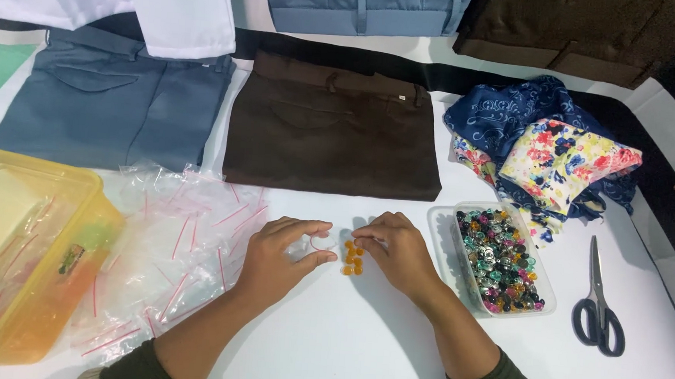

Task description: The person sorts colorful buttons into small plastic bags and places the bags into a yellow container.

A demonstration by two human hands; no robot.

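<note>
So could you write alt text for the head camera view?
Two hands, left and right, hold a small clear bag over orange beads on a white table. Nearby lie a bead tray, scissors, more bags and folded trousers.

Both hands together at the middle of the white table [359, 347]. Left hand [274, 260] pinching a small clear bag [320, 245], seemingly by its mouth. Right hand [396, 252] with fingers [366, 238] just above a cluster of orange beads [353, 258]. Heap of clear zip bags [170, 242] to the left; tray of mixed coloured beads [497, 258] and scissors [600, 307] to the right.
</note>
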